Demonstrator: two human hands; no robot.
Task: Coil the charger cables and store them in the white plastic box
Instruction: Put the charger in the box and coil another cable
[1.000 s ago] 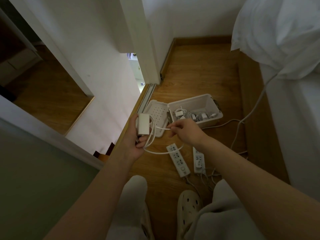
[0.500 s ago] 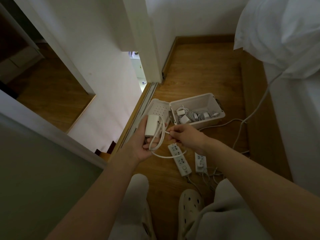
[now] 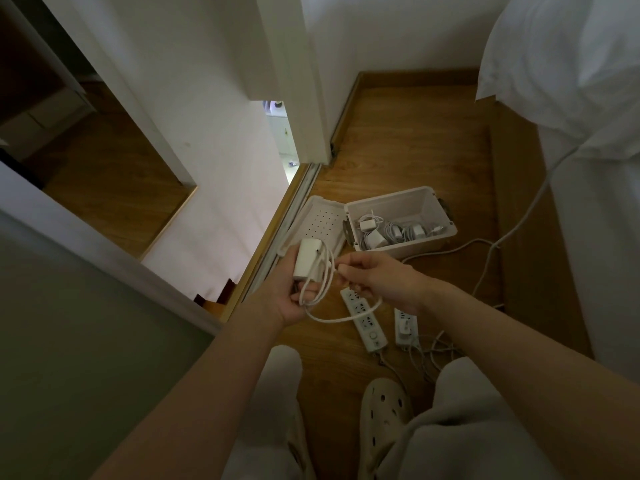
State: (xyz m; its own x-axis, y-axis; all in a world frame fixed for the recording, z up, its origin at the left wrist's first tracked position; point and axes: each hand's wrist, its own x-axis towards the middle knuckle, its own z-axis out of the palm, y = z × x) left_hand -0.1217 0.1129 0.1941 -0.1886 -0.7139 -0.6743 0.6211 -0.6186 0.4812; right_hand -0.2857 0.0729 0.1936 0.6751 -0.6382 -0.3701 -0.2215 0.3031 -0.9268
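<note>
My left hand (image 3: 289, 296) holds a white charger brick (image 3: 307, 259) upright, with loops of its white cable (image 3: 327, 282) hanging over the palm. My right hand (image 3: 375, 277) pinches the free end of that cable just right of the brick, and a slack loop sags below both hands. The white plastic box (image 3: 414, 244) stands open on the wood floor behind my hands, with several coiled chargers (image 3: 389, 230) inside. Its perforated lid (image 3: 320, 223) lies flat to the left of it.
Two white power strips (image 3: 363, 320) (image 3: 406, 322) lie on the floor under my hands, with loose cords trailing right toward the bed (image 3: 588, 168). A floor edge with a metal track (image 3: 277, 244) drops off at left. My knees and a slipper (image 3: 382, 420) are below.
My left hand has tilted the brick and shifted right toward the box. My right hand has drawn the cable end closer to the brick, shortening the hanging loop.
</note>
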